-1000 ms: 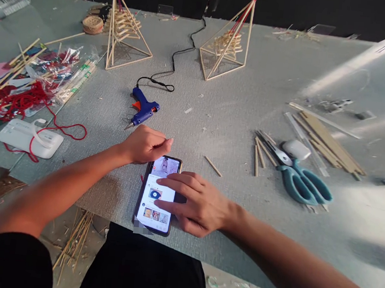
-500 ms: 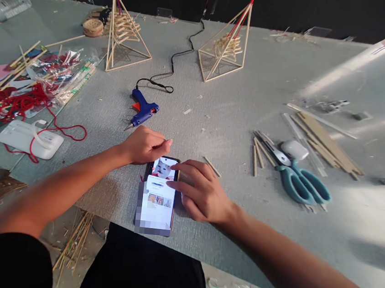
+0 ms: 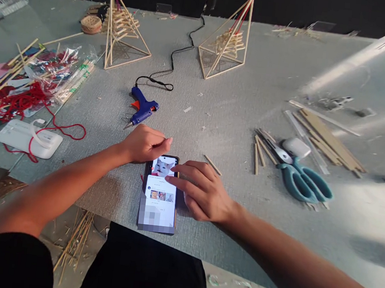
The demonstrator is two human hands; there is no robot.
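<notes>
Phone (image 3: 159, 194) flat at near table (image 3: 234, 107) edge — rigid, slick glass, likely light. Best gripped by long edges. Right hand (image 3: 204, 192) fingers spread on screen; left hand (image 3: 144, 144) loosely curled, empty, at top corner.

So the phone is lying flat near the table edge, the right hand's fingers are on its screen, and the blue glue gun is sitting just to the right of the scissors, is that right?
Not quite. The blue glue gun lies well left of the scissors, beyond the left hand, as the head view shows. The rest holds: the phone lies flat near the table edge with the right hand's fingers on its screen.
</notes>
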